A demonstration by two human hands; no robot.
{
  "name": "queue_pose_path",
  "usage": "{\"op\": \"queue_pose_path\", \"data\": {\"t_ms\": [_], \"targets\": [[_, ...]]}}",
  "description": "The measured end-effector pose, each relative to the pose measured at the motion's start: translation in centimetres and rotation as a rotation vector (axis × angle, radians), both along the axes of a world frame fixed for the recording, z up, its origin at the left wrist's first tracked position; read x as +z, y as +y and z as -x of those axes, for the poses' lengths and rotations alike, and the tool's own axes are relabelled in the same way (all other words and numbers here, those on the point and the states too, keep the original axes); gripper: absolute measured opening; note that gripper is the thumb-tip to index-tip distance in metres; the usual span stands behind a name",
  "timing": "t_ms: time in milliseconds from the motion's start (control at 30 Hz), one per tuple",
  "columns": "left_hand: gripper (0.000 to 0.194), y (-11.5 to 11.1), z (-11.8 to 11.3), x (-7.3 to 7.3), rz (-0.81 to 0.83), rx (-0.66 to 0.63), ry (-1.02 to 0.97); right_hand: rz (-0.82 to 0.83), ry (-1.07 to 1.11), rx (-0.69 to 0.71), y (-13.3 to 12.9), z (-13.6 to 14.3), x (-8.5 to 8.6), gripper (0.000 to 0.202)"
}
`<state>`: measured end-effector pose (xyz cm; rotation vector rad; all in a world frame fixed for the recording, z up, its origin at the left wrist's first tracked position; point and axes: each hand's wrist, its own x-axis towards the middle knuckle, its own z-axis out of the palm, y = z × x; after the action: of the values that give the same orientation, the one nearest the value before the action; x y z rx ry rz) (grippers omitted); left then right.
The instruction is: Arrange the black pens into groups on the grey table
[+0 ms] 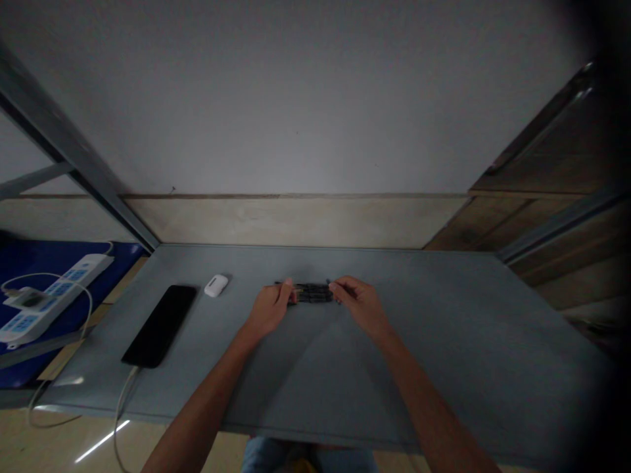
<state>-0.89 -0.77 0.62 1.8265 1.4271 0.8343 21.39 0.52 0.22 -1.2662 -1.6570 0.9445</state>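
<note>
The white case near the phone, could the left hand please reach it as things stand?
Probably yes: nothing seems to block the left hand from the white case, though it's holding the dark bundle.

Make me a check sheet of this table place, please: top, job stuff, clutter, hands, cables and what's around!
Surface: grey table, flat.
Job's things: dark bundle between the hands; too small to identify.
Clutter: black phone and small white case, on the left side.
Hands: left hand grips the left end; right hand pinches the right end.
Cables: pale cable runs from the phone over the edge; white cord loops over the power strip.
Surroundings: wall behind; wooden boards right.
</note>
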Motion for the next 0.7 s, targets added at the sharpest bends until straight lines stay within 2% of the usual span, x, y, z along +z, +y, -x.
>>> {"op": "queue_pose_path", "data": {"t_ms": [100, 167, 300, 400, 567, 700], "targets": [[0.066, 0.52, 0.25, -0.08, 0.226, -0.028, -0.354, -0.002, 0.052, -0.032, 0.08, -0.22, 0.31, 0.031], [0.058, 0.71, 0.4, -0.15, 0.354, -0.052, -0.552, -0.004, 0.093, -0.045, 0.07, -0.14, 0.39, 0.031], [0.039, 0.66, 0.53, 0.0, 0.482, -0.098, -0.804, 0.01, 0.131, -0.019, -0.07, 0.23, 0.38, 0.031], [0.036, 0.52, 0.37, 0.37, 0.509, -0.064, -0.924, 0.03, 0.132, -0.008, -0.2, 0.48, 0.37, 0.032], [0.035, 0.51, -0.01, 0.72, 0.453, -0.031, -1.066, 0.057, 0.164, 0.008, -0.23, 0.59, 0.32, 0.032], [0.036, 0.44, -0.15, 0.26, 0.472, -0.042, -1.005, 0.047, 0.163, 0.007, -0.22, 0.55, 0.23, 0.031]]}}
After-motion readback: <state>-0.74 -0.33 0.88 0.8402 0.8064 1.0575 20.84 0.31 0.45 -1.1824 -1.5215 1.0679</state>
